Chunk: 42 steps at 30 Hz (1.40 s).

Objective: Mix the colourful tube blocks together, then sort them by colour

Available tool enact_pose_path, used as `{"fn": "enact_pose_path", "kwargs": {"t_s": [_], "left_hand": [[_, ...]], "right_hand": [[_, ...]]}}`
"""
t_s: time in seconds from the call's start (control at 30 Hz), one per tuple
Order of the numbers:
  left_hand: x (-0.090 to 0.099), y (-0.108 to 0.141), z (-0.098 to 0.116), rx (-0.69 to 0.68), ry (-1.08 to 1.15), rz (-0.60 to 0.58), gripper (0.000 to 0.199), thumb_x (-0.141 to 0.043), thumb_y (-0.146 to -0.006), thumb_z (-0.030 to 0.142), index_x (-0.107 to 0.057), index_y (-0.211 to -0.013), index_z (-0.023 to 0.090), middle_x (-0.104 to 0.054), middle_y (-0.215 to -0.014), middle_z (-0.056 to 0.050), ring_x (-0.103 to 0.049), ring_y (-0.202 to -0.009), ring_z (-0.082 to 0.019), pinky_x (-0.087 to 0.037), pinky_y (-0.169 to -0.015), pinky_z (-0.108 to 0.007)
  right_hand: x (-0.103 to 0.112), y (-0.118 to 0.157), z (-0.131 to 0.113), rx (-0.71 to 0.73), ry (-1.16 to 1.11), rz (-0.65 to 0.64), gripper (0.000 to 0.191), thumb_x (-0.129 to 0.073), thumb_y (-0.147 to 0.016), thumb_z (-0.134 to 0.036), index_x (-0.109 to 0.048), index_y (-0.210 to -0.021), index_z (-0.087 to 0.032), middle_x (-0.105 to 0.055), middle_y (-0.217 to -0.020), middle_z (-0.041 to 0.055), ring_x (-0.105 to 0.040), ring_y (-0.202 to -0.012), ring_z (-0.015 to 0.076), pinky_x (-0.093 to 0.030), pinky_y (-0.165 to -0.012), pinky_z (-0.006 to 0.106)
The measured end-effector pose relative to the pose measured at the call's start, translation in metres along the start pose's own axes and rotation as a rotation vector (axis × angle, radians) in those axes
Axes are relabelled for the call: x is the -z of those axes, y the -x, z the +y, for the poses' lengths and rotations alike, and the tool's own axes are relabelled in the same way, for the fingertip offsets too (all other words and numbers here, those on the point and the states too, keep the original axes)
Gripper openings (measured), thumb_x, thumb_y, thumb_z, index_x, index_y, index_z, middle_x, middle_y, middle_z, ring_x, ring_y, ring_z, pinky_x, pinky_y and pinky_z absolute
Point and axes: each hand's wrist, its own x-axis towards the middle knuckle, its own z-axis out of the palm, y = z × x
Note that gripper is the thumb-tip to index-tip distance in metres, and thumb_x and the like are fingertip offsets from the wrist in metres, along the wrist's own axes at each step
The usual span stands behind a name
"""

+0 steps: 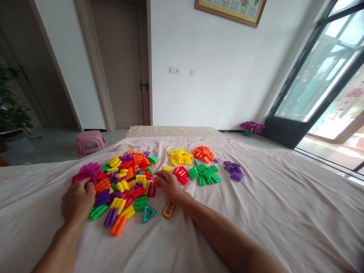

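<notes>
A mixed heap of coloured plastic tube blocks (125,182) lies on the cloth between my hands. My left hand (78,199) is closed at the heap's left edge, its fingertips on a red plastic piece (78,177) beside a magenta flower-shaped piece (92,171). At the right edge of the heap, my right hand (170,185) has its thumb and fingers bent around a small orange block (154,182), partly hidden. A red rectangular frame (151,190) lies below those fingertips. Nearer me are a teal triangle frame (148,214) and a yellow rectangular frame (169,209).
Beyond my right hand lie sorted piles: yellow blocks (179,156), orange blocks (203,153), red blocks (181,174), green blocks (205,174) and purple blocks (234,170). A wrinkled pale cloth (256,212) covers the surface. A pink stool (91,143) stands on the floor.
</notes>
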Motion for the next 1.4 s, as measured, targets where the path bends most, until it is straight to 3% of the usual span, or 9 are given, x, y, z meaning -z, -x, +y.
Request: {"fn": "enact_pose_path", "kwargs": {"t_s": [0.3, 0.93, 1.1, 1.23, 1.4], "left_hand": [[0.001, 0.000, 0.001, 0.004, 0.009, 0.015, 0.056, -0.031, -0.093, 0.042, -0.063, -0.130, 0.015, -0.065, -0.123, -0.019, -0.061, -0.111, -0.033, -0.048, -0.095, -0.044], [0.000, 0.001, 0.000, -0.023, 0.013, 0.017, 0.056, -0.030, -0.093, 0.040, -0.062, -0.131, 0.013, -0.065, -0.123, -0.020, -0.060, -0.113, -0.034, -0.046, -0.097, -0.045], [0.001, 0.001, 0.001, -0.009, 0.007, 0.016, 0.057, -0.030, -0.093, 0.042, -0.064, -0.130, 0.014, -0.066, -0.122, -0.020, -0.062, -0.108, -0.035, -0.049, -0.092, -0.044], [0.002, 0.001, 0.002, -0.019, 0.002, 0.012, 0.057, -0.030, -0.093, 0.041, -0.063, -0.130, 0.014, -0.066, -0.122, -0.020, -0.062, -0.109, -0.034, -0.048, -0.092, -0.044], [0.002, 0.001, 0.001, -0.017, 0.015, 0.007, 0.056, -0.031, -0.093, 0.040, -0.063, -0.131, 0.013, -0.066, -0.123, -0.019, -0.060, -0.112, -0.033, -0.047, -0.096, -0.044]], "right_hand": [[-0.001, -0.001, 0.000, 0.013, 0.133, 0.019, 0.020, -0.060, -0.086, -0.014, -0.075, -0.098, -0.019, -0.074, -0.091, 0.0020, -0.066, -0.078, 0.0150, -0.051, -0.071, 0.023], [-0.001, 0.003, -0.004, 0.074, 0.247, 0.006, 0.024, -0.061, -0.083, -0.010, -0.076, -0.099, -0.020, -0.076, -0.094, 0.0018, -0.068, -0.084, 0.0165, -0.050, -0.075, 0.024], [-0.002, 0.004, -0.003, 0.094, 0.233, 0.004, 0.022, -0.062, -0.083, -0.012, -0.076, -0.098, -0.020, -0.076, -0.093, 0.0018, -0.068, -0.082, 0.0161, -0.051, -0.075, 0.024], [-0.003, 0.001, 0.003, 0.083, 0.152, 0.029, 0.020, -0.062, -0.082, -0.014, -0.076, -0.097, -0.019, -0.076, -0.092, 0.0027, -0.068, -0.082, 0.0166, -0.051, -0.074, 0.025], [0.010, -0.017, 0.014, -0.017, -0.189, 0.177, 0.022, -0.061, -0.079, -0.021, -0.073, -0.097, -0.016, -0.073, -0.079, 0.0030, -0.067, -0.073, 0.0160, -0.052, -0.065, 0.026]]}}
